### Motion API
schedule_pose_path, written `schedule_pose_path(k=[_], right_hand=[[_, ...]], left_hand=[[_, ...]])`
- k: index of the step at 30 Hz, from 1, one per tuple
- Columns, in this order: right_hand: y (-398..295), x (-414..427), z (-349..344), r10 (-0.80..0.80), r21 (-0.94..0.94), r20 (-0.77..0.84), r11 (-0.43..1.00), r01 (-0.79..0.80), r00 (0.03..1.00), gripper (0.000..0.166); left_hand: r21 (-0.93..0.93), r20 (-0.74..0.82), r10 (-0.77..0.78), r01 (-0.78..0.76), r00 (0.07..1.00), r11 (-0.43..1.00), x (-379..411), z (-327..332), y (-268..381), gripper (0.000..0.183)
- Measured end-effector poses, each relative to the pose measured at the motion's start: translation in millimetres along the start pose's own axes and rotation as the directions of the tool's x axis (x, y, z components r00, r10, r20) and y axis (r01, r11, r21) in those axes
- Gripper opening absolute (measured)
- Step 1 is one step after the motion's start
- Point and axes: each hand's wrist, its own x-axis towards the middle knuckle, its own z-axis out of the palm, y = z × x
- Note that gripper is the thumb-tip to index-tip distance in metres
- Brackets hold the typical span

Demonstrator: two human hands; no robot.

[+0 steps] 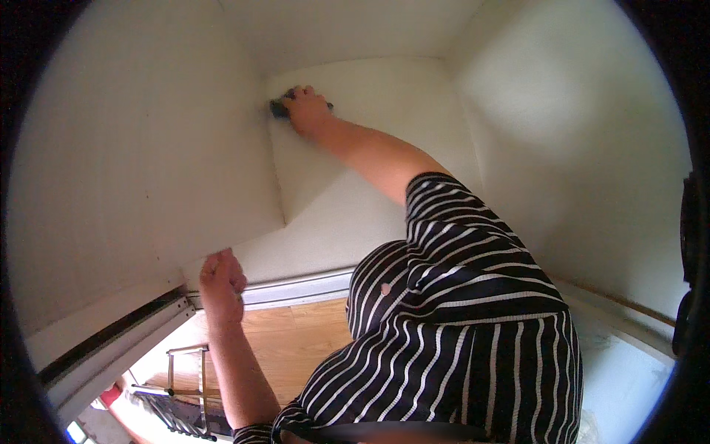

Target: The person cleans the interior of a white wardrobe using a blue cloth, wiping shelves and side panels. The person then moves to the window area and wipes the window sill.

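Note:
My right hand [309, 111] is stretched into a white boxed-in space, closed over a small dark object [279, 109], possibly a cloth or a brush. It presses this against the white back panel [377, 111], close to the corner with the left side panel [138, 155]. Most of the dark object is hidden under my fingers. Lower down, my left hand [223, 280] is raised with its fingers curled in, by the bottom edge of the left side panel. Nothing is visible in it, and whether it touches that edge is unclear.
A white right side panel [554, 139] encloses the other side. Below runs a pale rail [299, 287], with wooden flooring [299, 338] beyond it. A dark slotted track [111, 336] borders the lower left. A metal-framed rack or chair [186, 383] stands past it.

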Motion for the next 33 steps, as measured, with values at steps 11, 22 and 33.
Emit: schedule_pose_path(k=[11, 22, 33], right_hand=[[-21.9, 5.4, 4.6, 0.004, 0.018, 0.189, 1.0, -0.007, 0.982, 0.033], [-14.5, 46.0, 2.8, -0.053, -0.059, 0.023, 0.997, 0.055, 0.998, 0.034], [6.4, 80.9, 14.7, -0.168, -0.115, -0.188, 0.982, 0.148, 0.968, 0.029]], left_hand=[[0.05, 0.052, -0.082, 0.079, 0.995, 0.996, -30.7, 29.2, -10.3, 0.034], [0.011, 0.048, -0.059, 0.059, 0.997, 0.998, -34.6, 18.4, -9.5, 0.034], [-0.05, 0.056, -0.037, 0.04, 0.998, 0.998, -37.1, 19.6, -17.0, 0.038]])
